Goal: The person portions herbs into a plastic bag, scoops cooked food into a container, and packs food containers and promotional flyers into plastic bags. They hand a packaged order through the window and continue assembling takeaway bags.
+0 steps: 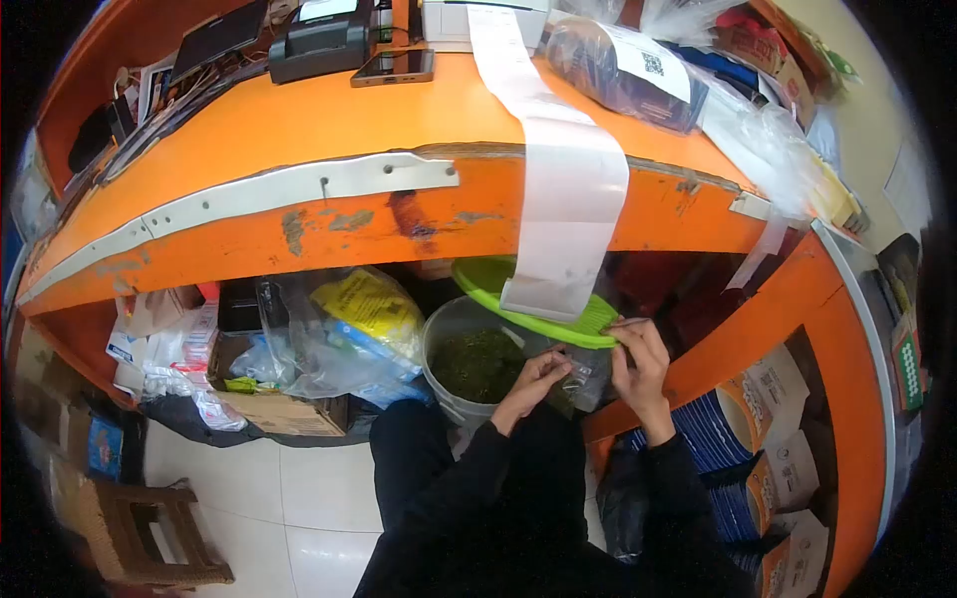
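Below the orange desk stands a grey bucket with dark green loose material inside. My right hand grips the edge of a bright green lid, which is tilted over the back of the bucket. At the bucket's right rim is my left hand, its fingers pressed together; anything between them is too small to make out. A clear plastic bag lies between my hands. A long paper strip hangs from the desk and covers part of the lid.
On the orange desk are a phone, a black printer and a wrapped dark package. Plastic bags and a cardboard box sit left of the bucket. Stacked packets fill the right shelf. A brown stool stands lower left.
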{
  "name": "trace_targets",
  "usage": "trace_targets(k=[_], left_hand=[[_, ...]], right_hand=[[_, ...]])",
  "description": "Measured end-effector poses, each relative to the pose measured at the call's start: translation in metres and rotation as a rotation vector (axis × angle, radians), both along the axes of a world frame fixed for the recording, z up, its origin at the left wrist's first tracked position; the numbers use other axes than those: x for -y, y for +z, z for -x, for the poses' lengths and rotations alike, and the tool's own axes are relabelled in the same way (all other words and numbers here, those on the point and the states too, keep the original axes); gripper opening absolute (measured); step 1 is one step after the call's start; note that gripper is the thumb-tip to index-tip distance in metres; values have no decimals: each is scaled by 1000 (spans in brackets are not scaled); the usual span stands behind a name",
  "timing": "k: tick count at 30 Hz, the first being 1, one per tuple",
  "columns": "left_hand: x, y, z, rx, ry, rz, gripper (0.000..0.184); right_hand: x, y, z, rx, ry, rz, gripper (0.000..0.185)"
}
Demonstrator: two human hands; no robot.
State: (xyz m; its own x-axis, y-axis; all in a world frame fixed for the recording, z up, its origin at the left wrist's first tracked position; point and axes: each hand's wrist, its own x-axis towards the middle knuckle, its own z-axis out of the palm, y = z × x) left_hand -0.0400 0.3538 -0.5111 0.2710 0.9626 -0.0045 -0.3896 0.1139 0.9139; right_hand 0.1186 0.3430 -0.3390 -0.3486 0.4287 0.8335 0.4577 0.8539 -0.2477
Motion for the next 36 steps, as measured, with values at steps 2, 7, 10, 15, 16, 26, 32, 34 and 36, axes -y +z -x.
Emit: trace_targets(k=[2, 7, 10, 15, 16, 26, 32, 34, 36], left_hand=[[11, 11, 12, -9, 103, 59, 23], [35, 39, 73, -162, 258, 31, 44], [38, 49, 106, -151, 94, -91, 28], [98, 66, 142, -304, -163, -231, 10], [124, 80, 147, -231, -171, -192, 11], [195, 76, 187, -2, 180, -119, 4], [139, 72, 131, -121, 499, -23, 7], [122, 71, 105, -109, 516, 10, 10], [113, 82, 75, -92, 442, -1, 11]], right_hand=[[1, -5, 1, 3, 41, -32, 29], [-2, -22, 20, -53, 136, -67, 30], [-10, -34, 34, -51, 170, -64, 30], [-15, -75, 55, 41, 195, -37, 27], [-15, -87, 57, 107, 201, -25, 23], [-5, -135, 28, 544, 206, 106, 21], [18, -111, 34, 433, 165, 348, 36], [37, -92, 39, 172, 108, 458, 41], [61, -74, 38, -200, 202, 813, 42]])
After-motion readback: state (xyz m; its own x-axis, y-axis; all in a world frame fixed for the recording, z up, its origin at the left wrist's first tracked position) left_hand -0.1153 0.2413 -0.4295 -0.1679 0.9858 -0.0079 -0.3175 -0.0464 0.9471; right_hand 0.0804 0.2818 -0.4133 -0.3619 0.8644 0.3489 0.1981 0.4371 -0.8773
